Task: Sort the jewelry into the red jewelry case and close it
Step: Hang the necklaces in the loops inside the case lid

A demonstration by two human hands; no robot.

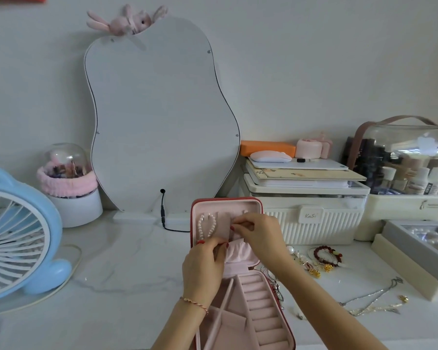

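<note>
Where the white marbled surface (127, 269) meets the left edge, a blue fan (18, 233) stands facing inward, and behind it sits a glass dome (65, 160) wrapped in a fluffy pink band on a white base. A tall curvy mirror (162, 117) leans against the wall, with a pink plush rabbit (123, 21) perched on its top and a black cable (163, 210) trailing from its foot.

In front of the mirror the red jewelry case (240, 274) lies open, its lid upright and its pink-lined tray (ring rolls on the right, divided compartments on the left) stretching toward the viewer. A pearl bracelet (208, 227) hangs on the lid's left hook. The left hand (204, 266) pinches at the bottom of that pearl strand, by the gathered pink pocket in the lid. The right hand (258, 234) has its fingers curled, pinching something small at the lid's upper hooks; what it holds is too small to tell.

Just right of the case, loose jewelry lies on the surface: a red bead bracelet (326, 255), gold charms (315, 272) and a silver chain (372, 296). Behind them stand a white ribbed storage box (314, 218) stacked with flat items and a pink mouse (269, 156), then a clear cosmetics bag (400, 157), and a grey tray (415, 246) holding pearls
</note>
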